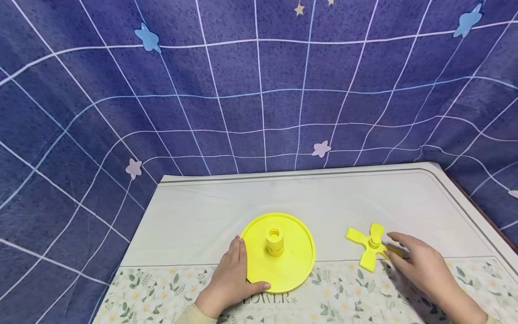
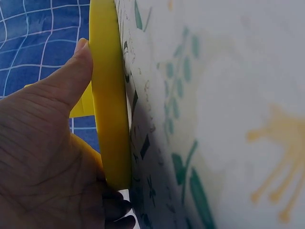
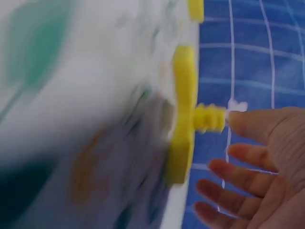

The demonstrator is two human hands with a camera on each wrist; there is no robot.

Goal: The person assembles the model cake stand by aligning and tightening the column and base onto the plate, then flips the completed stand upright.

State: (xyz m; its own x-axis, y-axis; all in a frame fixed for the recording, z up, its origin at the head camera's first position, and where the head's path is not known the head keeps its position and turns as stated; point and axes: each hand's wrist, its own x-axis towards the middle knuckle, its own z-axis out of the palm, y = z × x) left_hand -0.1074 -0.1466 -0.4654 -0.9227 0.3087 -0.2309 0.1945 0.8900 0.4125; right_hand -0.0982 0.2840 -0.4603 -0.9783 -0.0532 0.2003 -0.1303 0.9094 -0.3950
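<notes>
A yellow round tray with a low rim [image 1: 293,265] lies flat on the table, a hollow threaded post [image 1: 275,244] rising from its middle. My left hand [image 1: 231,275] holds the tray by its left edge, fingers along the side and thumb at the front rim. In the left wrist view the thumb [image 2: 71,76] lies against the yellow rim [image 2: 110,119]. To the right, a yellow four-armed cross piece [image 1: 368,260] lies with its threaded stub [image 1: 375,240] upward. Around its right arm my right hand [image 1: 426,263] hovers, fingers spread and loosely bent, gripping nothing.
The table cover is white at the back [image 1: 194,216] and floral with printed lettering at the front [image 1: 154,292]. A dark blue cloth [image 1: 226,112] with a line grid and stars hangs behind and at both sides.
</notes>
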